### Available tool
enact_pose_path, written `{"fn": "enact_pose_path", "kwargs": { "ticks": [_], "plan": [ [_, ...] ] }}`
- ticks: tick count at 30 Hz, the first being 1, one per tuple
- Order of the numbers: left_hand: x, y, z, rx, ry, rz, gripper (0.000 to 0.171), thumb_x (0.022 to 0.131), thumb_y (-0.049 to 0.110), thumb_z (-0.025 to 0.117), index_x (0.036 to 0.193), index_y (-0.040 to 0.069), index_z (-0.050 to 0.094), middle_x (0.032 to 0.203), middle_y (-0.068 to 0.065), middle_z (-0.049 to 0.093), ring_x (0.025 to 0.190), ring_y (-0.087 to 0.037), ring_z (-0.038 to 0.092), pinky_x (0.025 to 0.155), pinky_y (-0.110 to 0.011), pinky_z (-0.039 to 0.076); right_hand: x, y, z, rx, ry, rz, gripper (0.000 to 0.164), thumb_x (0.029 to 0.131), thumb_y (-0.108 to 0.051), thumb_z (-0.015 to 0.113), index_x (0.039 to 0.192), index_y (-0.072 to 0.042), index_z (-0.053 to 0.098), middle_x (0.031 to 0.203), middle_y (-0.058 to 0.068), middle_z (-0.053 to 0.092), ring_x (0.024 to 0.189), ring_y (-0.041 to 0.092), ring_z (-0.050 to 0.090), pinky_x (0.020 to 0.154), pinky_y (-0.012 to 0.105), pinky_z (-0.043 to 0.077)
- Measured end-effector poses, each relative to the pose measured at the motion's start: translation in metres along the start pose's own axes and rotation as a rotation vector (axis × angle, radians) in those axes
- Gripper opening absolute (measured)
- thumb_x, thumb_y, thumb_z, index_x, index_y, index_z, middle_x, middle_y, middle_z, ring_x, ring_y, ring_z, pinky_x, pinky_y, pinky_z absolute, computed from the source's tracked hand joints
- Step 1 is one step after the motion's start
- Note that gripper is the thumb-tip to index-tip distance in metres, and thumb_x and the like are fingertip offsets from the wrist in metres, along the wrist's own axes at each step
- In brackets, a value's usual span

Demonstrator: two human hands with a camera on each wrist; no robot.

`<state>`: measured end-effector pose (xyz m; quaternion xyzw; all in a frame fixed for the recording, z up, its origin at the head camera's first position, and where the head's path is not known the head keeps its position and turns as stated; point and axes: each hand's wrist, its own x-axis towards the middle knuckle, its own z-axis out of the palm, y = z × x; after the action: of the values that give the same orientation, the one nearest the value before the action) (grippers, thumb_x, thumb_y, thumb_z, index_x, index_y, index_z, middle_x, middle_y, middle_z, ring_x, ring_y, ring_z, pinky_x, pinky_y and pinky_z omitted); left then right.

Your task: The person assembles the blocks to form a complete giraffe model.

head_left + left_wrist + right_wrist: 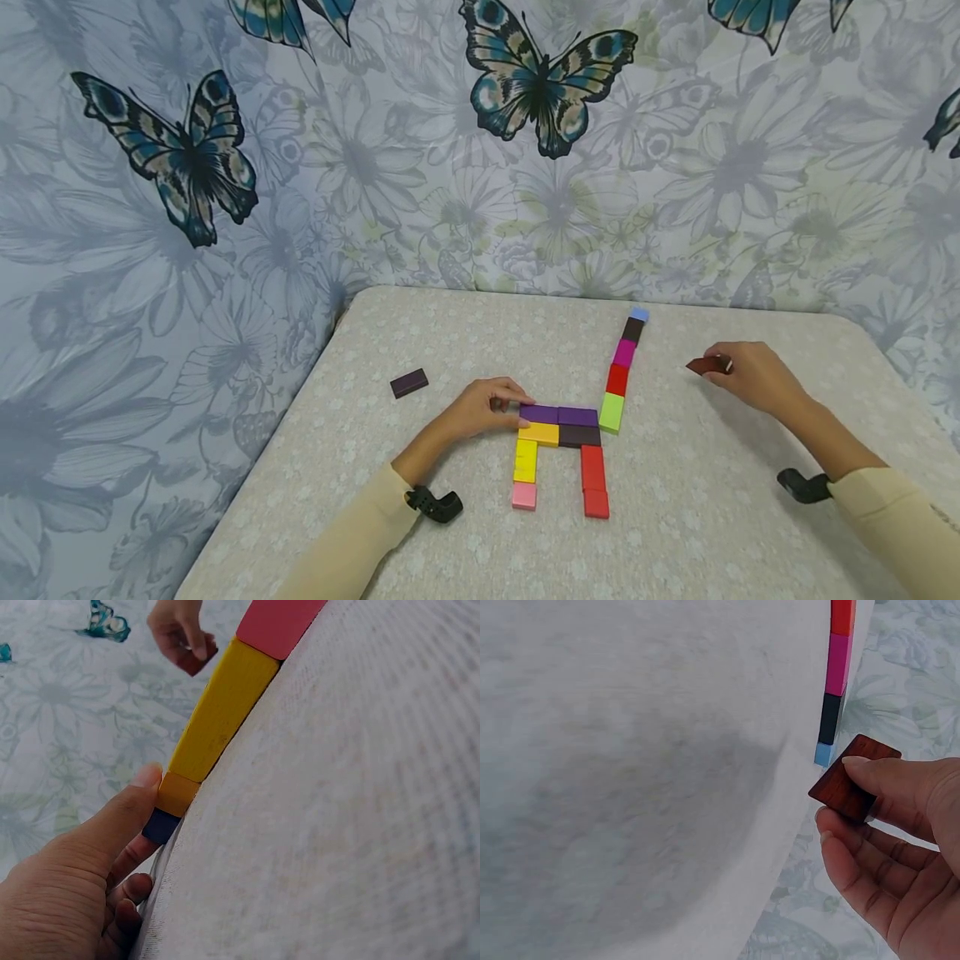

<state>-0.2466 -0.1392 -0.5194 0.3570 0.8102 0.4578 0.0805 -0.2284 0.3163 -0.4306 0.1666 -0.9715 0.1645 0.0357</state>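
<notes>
My right hand (pixel 761 379) is raised over the right side of the table, pinching a reddish-brown wooden block (pixel 859 776) between thumb and fingers. My left hand (pixel 480 408) is at the left end of the block figure, its thumb by the orange block (pixel 540 433) and its index finger at the back of the left purple block (pixel 538 413). Another purple block (pixel 577 416) and a dark brown one (pixel 579 436) continue that body. Yellow (pixel 525 461) and pink (pixel 524 496) blocks form one leg, red blocks (pixel 593 468) the other.
A slanting row rises from the body's right end: lime green (pixel 611 412), red (pixel 617 380), magenta (pixel 624 352), dark (pixel 633 330) and light blue (pixel 639 314) blocks. One dark block (pixel 409 383) lies apart at left. Butterfly-patterned wall covering (pixel 360 208) stands behind the table (pixel 675 517).
</notes>
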Motion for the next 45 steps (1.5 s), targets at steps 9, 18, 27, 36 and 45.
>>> {"fn": "enact_pose_path", "kwargs": {
  "ticks": [9,18,27,36,45],
  "plan": [
    [0.000,0.001,-0.001,0.004,-0.005,-0.001,0.036,0.085,0.028,0.084,0.119,0.019,0.078,0.107,0.010,0.068,0.081,-0.015,0.055,0.070,-0.026,0.045,0.043,0.003,0.006,-0.020,-0.042,0.054,0.031,0.087,-0.008,0.078,0.111,0.009,0.069,0.088,0.017,0.070,0.071,0.025,0.060,0.062,0.041,0.049],
    [0.000,0.002,-0.001,0.017,-0.008,-0.009,0.036,0.086,0.027,0.084,0.120,0.020,0.078,0.107,0.012,0.068,0.081,-0.013,0.054,0.070,-0.026,0.045,0.076,0.014,0.012,-0.049,-0.052,0.133,0.033,0.089,-0.009,0.075,0.117,0.007,0.069,0.094,0.021,0.069,0.077,0.030,0.060,0.064,0.046,0.050],
    [-0.001,-0.001,0.000,0.002,-0.001,-0.003,0.034,0.086,0.028,0.084,0.119,0.023,0.078,0.108,0.010,0.068,0.081,-0.017,0.055,0.070,-0.025,0.044,0.095,0.020,0.018,-0.051,-0.076,0.193,0.034,0.090,-0.011,0.074,0.116,0.009,0.067,0.094,0.022,0.068,0.076,0.032,0.060,0.060,0.043,0.049],
    [0.000,0.000,-0.002,0.019,-0.003,-0.006,0.034,0.085,0.027,0.085,0.119,0.024,0.078,0.108,0.013,0.067,0.081,-0.014,0.054,0.070,-0.026,0.045,0.105,0.019,0.025,-0.054,-0.086,0.227,0.037,0.090,-0.014,0.074,0.116,0.011,0.065,0.101,0.027,0.068,0.082,0.036,0.061,0.068,0.049,0.052],
    [-0.001,0.000,-0.001,0.018,0.000,0.001,0.034,0.085,0.026,0.085,0.118,0.021,0.078,0.108,0.012,0.068,0.079,-0.012,0.053,0.069,-0.025,0.045,0.110,0.027,0.028,0.010,-0.040,0.158,0.037,0.087,-0.008,0.073,0.111,0.020,0.065,0.097,0.032,0.069,0.086,0.043,0.066,0.078,0.055,0.052]
  ]
}}
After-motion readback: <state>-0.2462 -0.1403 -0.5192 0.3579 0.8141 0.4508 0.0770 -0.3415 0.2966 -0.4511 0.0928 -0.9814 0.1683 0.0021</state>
